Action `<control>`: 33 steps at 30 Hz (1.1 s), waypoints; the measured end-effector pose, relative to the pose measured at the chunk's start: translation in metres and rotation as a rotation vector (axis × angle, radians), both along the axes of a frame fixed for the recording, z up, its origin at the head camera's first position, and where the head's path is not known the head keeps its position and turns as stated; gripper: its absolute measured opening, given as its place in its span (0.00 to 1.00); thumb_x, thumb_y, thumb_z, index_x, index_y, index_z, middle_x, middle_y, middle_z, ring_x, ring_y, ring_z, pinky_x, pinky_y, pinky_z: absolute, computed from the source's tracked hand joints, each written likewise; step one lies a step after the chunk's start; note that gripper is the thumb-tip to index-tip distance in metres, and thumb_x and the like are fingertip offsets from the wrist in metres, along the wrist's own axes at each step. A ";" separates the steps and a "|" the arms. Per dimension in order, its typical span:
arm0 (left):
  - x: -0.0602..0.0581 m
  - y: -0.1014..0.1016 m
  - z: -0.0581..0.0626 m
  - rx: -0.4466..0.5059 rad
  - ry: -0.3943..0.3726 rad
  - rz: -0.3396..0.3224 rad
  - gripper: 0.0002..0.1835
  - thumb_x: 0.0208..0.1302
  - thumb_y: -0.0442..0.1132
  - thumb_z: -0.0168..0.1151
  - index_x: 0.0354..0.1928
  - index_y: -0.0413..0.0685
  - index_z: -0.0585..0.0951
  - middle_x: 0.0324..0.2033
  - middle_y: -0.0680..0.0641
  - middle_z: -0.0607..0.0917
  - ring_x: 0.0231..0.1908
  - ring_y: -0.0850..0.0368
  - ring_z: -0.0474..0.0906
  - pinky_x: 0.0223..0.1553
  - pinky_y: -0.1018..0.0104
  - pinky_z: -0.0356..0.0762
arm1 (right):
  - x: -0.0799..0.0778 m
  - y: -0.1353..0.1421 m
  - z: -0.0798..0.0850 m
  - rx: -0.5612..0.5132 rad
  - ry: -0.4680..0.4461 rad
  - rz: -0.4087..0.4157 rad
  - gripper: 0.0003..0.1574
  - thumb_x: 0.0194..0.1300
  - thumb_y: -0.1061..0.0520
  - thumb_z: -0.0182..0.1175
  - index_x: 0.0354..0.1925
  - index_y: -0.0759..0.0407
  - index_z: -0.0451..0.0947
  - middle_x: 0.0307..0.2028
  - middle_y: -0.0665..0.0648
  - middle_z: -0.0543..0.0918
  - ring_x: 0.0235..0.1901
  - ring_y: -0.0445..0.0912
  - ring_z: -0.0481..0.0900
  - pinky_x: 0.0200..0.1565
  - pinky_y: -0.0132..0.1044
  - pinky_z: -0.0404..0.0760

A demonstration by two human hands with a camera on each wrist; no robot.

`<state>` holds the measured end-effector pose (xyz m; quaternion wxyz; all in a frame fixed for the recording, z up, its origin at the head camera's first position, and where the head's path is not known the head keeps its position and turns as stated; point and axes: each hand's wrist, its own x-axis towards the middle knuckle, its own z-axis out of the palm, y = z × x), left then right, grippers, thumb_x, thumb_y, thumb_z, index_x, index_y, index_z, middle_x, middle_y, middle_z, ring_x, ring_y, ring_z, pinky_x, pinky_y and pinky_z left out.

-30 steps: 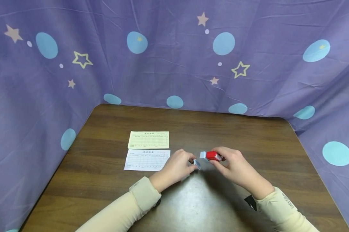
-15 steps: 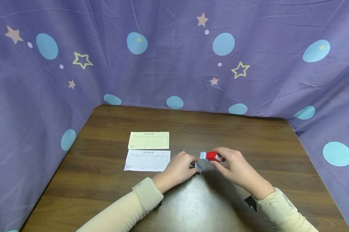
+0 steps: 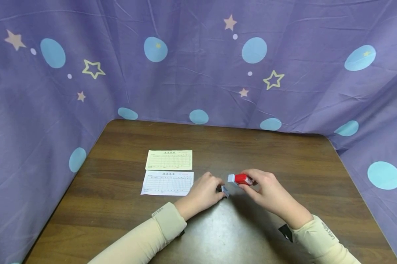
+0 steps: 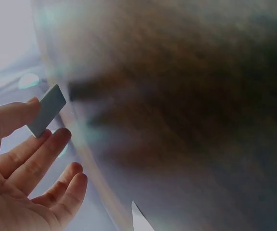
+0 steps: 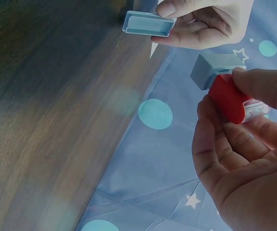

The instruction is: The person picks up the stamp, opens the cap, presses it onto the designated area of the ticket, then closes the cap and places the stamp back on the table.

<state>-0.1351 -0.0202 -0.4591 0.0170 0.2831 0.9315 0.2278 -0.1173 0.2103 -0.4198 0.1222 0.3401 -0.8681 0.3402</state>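
Stamp (image 3: 242, 179) in the right hand (image 3: 271, 189), cap (image 5: 149, 24) in the left hand (image 3: 203, 190), both right of the white form (image 3: 165, 183).
The stamp's long axis runs roughly parallel to the form's long edges, its pale end pointing toward the form; right thumb and bent fingers grip its red body. Nearer the form, left thumb and fingertips pinch the cap, long axis slanting, hollow side facing the right-wrist camera.

Purple curtain (image 3: 198, 80), printed with stars (image 3: 230, 22) and blue ovals (image 3: 254, 50), is hanging in folds on three sides; brown wood-grain surface (image 3: 290, 154), its far corners rounded, is reflecting pale light (image 3: 216, 227) on its near side.
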 end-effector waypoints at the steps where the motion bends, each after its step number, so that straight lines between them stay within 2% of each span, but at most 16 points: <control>1: 0.000 0.000 0.000 0.001 0.004 -0.001 0.11 0.57 0.45 0.77 0.40 0.50 0.90 0.33 0.56 0.88 0.35 0.57 0.74 0.35 0.64 0.76 | 0.000 0.000 0.000 -0.001 -0.004 0.002 0.16 0.58 0.65 0.74 0.44 0.58 0.81 0.35 0.43 0.80 0.32 0.38 0.77 0.32 0.38 0.83; 8: -0.002 0.000 -0.002 0.007 0.050 -0.020 0.08 0.55 0.42 0.76 0.35 0.50 0.89 0.30 0.56 0.87 0.33 0.56 0.74 0.35 0.63 0.74 | 0.000 0.000 0.001 -0.005 -0.002 0.011 0.16 0.58 0.66 0.74 0.43 0.58 0.81 0.35 0.43 0.80 0.32 0.38 0.77 0.31 0.41 0.83; 15: -0.002 0.000 -0.005 -0.029 0.097 -0.038 0.09 0.55 0.44 0.76 0.36 0.50 0.88 0.33 0.55 0.88 0.34 0.56 0.77 0.40 0.64 0.73 | -0.001 0.000 0.000 -0.008 -0.004 0.013 0.16 0.58 0.66 0.73 0.44 0.58 0.81 0.35 0.43 0.80 0.32 0.38 0.78 0.31 0.42 0.84; 27: 0.000 -0.001 -0.009 -0.088 0.137 -0.019 0.10 0.56 0.43 0.74 0.25 0.52 0.82 0.23 0.56 0.81 0.27 0.55 0.71 0.28 0.61 0.71 | 0.000 0.001 0.002 0.006 -0.013 0.003 0.16 0.57 0.65 0.74 0.43 0.58 0.81 0.34 0.44 0.80 0.31 0.37 0.78 0.33 0.36 0.84; 33: 0.001 -0.001 -0.010 -0.147 0.181 0.000 0.09 0.55 0.44 0.74 0.24 0.53 0.83 0.25 0.53 0.83 0.29 0.53 0.75 0.28 0.59 0.73 | -0.001 0.000 0.000 0.015 -0.038 0.002 0.16 0.58 0.65 0.74 0.44 0.59 0.81 0.35 0.44 0.81 0.32 0.37 0.78 0.33 0.37 0.85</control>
